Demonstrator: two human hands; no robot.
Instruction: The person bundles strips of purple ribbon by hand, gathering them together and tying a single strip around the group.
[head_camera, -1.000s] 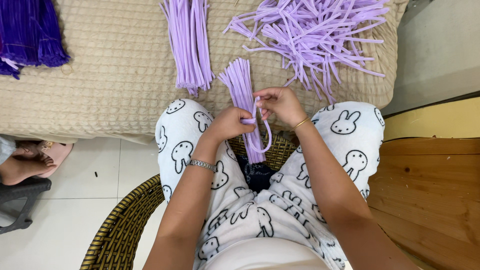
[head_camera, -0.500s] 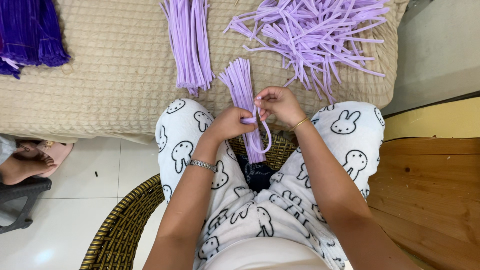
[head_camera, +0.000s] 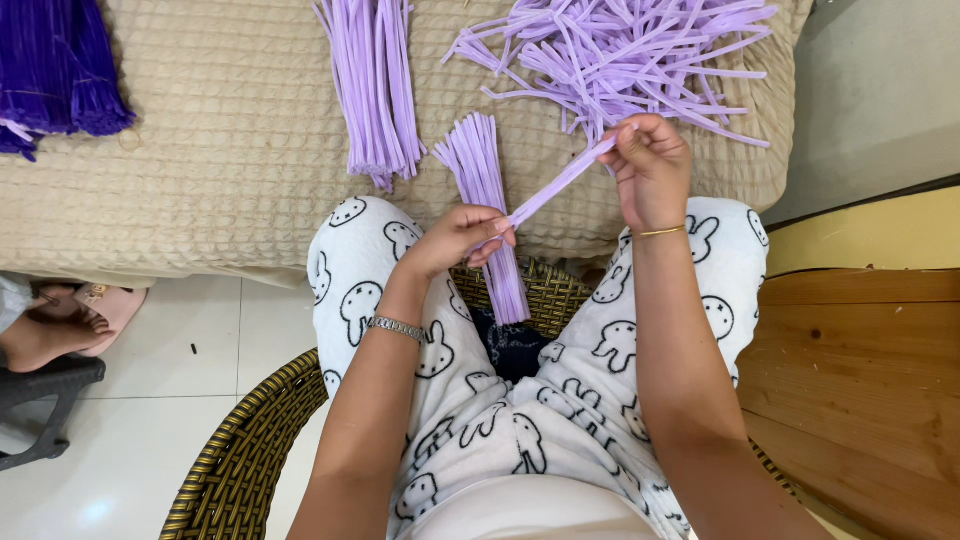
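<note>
My left hand (head_camera: 462, 238) grips a bundle of lilac fuzzy stems (head_camera: 486, 196) that stands over my knees against the beige quilted cushion (head_camera: 230, 170). My right hand (head_camera: 650, 168) is raised to the right and pinches one lilac stem (head_camera: 558, 184), stretched taut from the bundle up to its fingers. My legs wear white trousers with rabbit prints (head_camera: 560, 400).
A straight pile of lilac stems (head_camera: 372, 80) lies on the cushion, a loose heap of them (head_camera: 620, 55) at the back right, dark purple stems (head_camera: 50, 70) at the far left. I sit in a wicker chair (head_camera: 240, 450). Another person's foot (head_camera: 45, 335) is at left; wooden furniture (head_camera: 860, 390) at right.
My right hand has moved up and to the right, pulling one stem out straight from the bundle. The left hand stays on the bundle.
</note>
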